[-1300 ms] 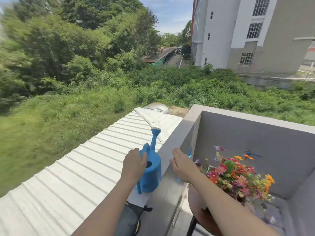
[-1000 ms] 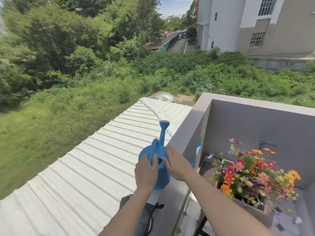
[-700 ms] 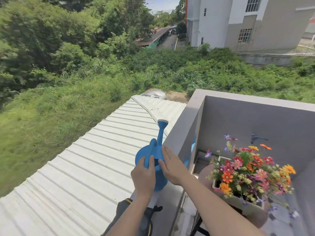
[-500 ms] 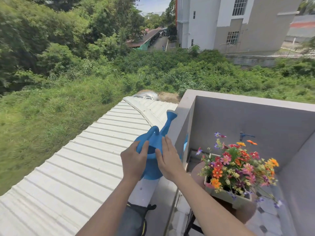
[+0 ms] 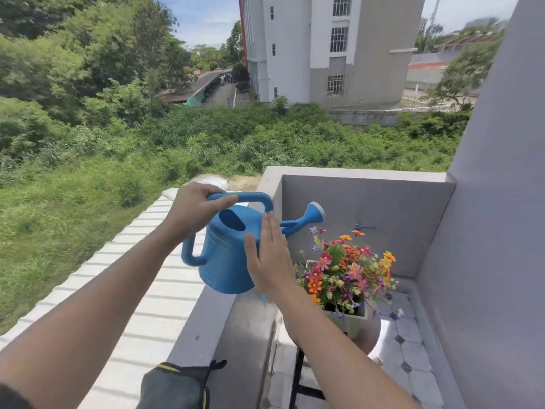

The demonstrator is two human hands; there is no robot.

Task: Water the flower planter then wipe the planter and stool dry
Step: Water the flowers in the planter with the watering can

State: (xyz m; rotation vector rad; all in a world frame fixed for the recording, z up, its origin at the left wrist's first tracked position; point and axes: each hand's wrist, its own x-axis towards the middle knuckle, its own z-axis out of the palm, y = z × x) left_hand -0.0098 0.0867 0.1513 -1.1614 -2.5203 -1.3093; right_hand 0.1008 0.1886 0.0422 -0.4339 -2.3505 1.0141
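- Left hand (image 5: 194,211) grips the blue watering can (image 5: 227,255) by its top handle; right hand (image 5: 269,261), fingers spread, steadies its side.
- Can held above the ledge, beside the flower planter (image 5: 351,315).
- Advice: tip slowly, spout over the flowers.

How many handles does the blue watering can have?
2. The top handle arches over the watering can's opening, with the left hand closed around it. The side handle loops off the back, ungripped. The right hand rests flat against the body.
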